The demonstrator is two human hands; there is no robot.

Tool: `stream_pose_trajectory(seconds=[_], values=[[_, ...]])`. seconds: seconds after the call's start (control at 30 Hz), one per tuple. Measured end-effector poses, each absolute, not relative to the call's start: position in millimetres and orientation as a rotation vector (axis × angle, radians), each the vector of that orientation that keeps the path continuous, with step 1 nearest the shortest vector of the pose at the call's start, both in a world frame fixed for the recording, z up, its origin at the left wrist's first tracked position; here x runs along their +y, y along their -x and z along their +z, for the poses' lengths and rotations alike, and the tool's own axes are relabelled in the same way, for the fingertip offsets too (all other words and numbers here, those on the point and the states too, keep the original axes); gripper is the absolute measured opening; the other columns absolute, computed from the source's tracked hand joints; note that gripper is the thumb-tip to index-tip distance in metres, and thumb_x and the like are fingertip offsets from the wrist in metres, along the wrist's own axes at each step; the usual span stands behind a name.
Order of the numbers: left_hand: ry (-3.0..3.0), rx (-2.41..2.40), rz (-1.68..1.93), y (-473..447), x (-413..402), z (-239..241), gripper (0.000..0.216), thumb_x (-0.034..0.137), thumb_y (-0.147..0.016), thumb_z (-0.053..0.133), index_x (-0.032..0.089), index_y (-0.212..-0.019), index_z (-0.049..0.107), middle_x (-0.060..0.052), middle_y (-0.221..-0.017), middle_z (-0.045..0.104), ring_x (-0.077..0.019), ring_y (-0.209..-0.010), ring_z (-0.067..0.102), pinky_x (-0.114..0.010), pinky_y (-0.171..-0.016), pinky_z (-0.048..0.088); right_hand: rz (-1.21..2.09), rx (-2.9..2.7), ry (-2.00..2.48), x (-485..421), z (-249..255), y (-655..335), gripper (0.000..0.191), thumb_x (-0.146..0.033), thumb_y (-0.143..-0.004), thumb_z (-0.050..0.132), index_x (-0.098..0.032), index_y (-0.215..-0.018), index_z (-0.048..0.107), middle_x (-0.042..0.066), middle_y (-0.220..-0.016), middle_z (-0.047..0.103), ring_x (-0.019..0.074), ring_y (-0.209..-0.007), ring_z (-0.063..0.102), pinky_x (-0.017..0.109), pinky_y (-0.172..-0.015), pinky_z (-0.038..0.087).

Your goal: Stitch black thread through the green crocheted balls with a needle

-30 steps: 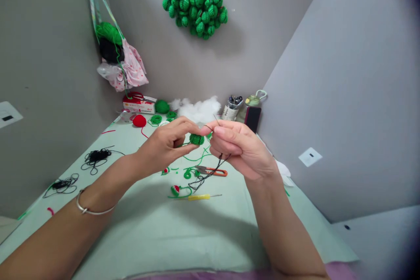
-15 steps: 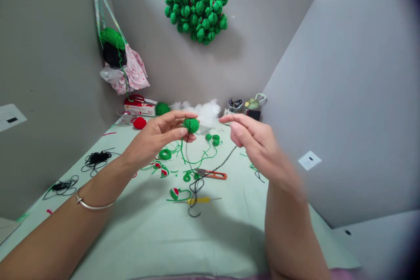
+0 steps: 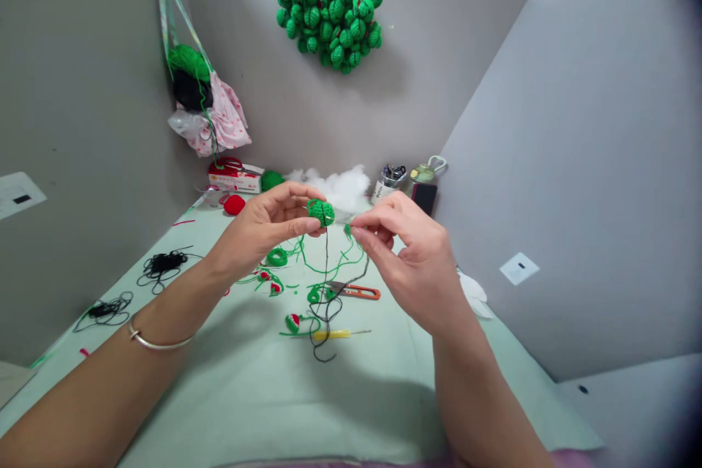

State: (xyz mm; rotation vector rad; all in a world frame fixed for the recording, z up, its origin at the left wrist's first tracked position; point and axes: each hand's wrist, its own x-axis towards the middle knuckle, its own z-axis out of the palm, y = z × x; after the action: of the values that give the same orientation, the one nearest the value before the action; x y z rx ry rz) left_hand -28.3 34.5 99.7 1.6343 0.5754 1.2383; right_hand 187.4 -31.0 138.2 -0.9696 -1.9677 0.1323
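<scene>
My left hand (image 3: 277,218) is closed around a small green crocheted ball (image 3: 321,213), pinching it between thumb and fingers. A strand of black yarn (image 3: 327,256) crosses the ball and hangs down to the table. Just right of the ball, my right hand (image 3: 403,241) pinches a thin needle-like thing, too fine to make out clearly, its tip pointing at the ball. Black yarn also trails below the right fingers. Beneath the hands lie orange-handled thread snips (image 3: 359,291), a yellow-handled crochet hook (image 3: 332,334) and a small green, red and white crocheted piece (image 3: 292,322).
White stuffing (image 3: 345,186) lies at the back, beside a cup of tools (image 3: 393,179). Black yarn tangles (image 3: 164,263) sit at left, near a red yarn ball (image 3: 234,205). A bunch of green crocheted balls (image 3: 334,18) and a bag (image 3: 224,113) hang on the walls.
My right hand has moved left and slightly down, its fingertips now close beside the green ball. The ball has turned a little in my left hand, and the black strand hangs in front.
</scene>
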Motion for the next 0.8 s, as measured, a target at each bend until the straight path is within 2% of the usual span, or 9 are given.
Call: stream_pose_trajectory(seconds=[0.13,0.57,0.7,0.8], values=[[-1.633,0.541,1.238,28.1,34.5,99.5,0.025,0.023,-0.085,0.078,0.025,-0.109,0.069,-0.001,-0.095,0.07,-0.0143,-0.084,0.068,-0.027,-0.081,0.053,0.078,-2.007,0.979,-31.8,137.2,-187.2,0.014,-0.011,-0.095,0.058,-0.02,-0.087,0.066,-0.001,-0.079,0.053,0.0109,-0.068,0.051,0.028,-0.065,0.041],[-1.636,0.548,1.25,28.5,32.3,102.1,0.026,0.022,-0.084,0.079,0.023,-0.107,0.068,-0.001,-0.092,0.069,-0.0148,-0.082,0.068,-0.027,-0.078,0.054,0.062,-2.055,1.008,-36.5,138.8,-185.1,0.015,-0.011,-0.096,0.055,-0.019,-0.086,0.063,0.0,-0.08,0.055,0.0112,-0.069,0.051,0.028,-0.066,0.04],[-1.608,0.549,1.234,27.6,31.3,102.2,0.025,0.023,-0.083,0.08,0.022,-0.106,0.067,-0.001,-0.091,0.069,-0.015,-0.082,0.068,-0.027,-0.078,0.054,0.163,-2.041,1.009,-34.6,138.2,-182.1,0.015,-0.01,-0.095,0.055,-0.019,-0.085,0.062,0.0,-0.08,0.055,0.0103,-0.069,0.05,0.027,-0.066,0.04],[-1.546,0.5,1.214,25.9,31.0,101.6,0.023,0.024,-0.084,0.079,0.022,-0.104,0.067,0.0,-0.09,0.07,-0.0136,-0.079,0.068,-0.027,-0.08,0.053,0.383,-2.01,0.997,-28.1,137.3,-182.2,0.013,-0.012,-0.094,0.057,-0.019,-0.085,0.063,-0.001,-0.079,0.057,0.0101,-0.068,0.05,0.027,-0.064,0.04]])
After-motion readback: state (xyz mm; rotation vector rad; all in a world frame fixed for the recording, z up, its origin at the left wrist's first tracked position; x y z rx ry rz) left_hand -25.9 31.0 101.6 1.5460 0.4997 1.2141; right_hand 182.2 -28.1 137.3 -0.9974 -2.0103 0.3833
